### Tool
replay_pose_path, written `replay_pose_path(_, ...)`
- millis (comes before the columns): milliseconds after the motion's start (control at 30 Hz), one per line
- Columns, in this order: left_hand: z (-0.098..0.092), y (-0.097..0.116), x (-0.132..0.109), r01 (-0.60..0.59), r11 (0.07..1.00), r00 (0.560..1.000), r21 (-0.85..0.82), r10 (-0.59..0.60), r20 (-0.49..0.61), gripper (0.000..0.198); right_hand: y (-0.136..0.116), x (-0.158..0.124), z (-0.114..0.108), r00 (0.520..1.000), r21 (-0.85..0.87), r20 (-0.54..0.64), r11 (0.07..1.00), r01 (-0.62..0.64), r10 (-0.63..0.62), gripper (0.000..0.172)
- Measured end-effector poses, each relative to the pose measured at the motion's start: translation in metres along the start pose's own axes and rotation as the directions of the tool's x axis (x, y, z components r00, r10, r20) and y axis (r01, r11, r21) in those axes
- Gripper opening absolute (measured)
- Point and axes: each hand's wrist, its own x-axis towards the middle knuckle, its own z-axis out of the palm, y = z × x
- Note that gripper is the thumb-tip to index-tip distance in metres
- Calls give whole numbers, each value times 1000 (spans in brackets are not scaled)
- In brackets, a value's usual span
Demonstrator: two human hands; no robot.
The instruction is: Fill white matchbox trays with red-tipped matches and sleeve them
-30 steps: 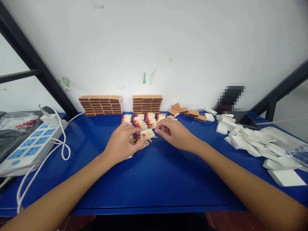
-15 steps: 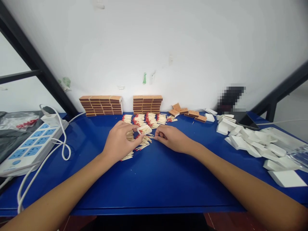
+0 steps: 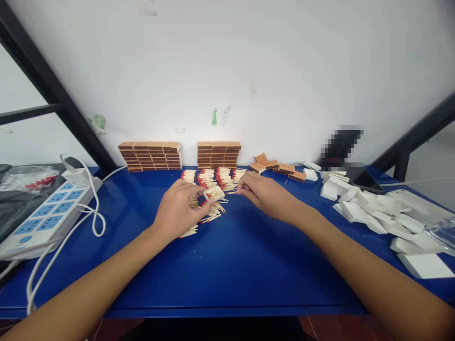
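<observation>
Overlapping on the glossy blue counter (image 3: 213, 270), slender red-tipped wooden matches (image 3: 224, 179) are heaped; above them, a rectangular white tray (image 3: 218, 188) of matches is gripped between parted fingers of the left hand (image 3: 179, 208); one match (image 3: 231, 192) is pinched by closed fingers of the right hand (image 3: 265, 195).

On table (image 3: 227, 274): matches (image 3: 224, 181), centre; stacked matchboxes (image 3: 149, 157), behind; power strip (image 3: 50, 213), left; heaped boxes (image 3: 359, 210), right; loose matchboxes (image 3: 286, 168) between stacked matchboxes and heaped boxes

Tabletop (image 3: 220, 274) looks smooth (and glossy); matches (image 3: 223, 179), wooden; power strip (image 3: 53, 208), plastic.
</observation>
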Motion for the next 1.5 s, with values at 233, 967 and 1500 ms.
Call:
replay_pose_path(233, 1, 6, -2, -196, 968, 975, -158, 210, 72, 25, -16, -2, 16, 998, 75, -26, 996, 51, -49, 9)
replay_pose_path(967, -3, 6, 2, -6, 999, 996, -39, 3, -90, 21, -4, 5, 48, 995, 124, 29, 987, -97, 94, 8)
replay_pose_path(1500, -2, 6, 2, -29, 999, 996, -40, 25, -89, 20, 5, 2, 24, 993, 80, 99, 995, -66, 58, 7)
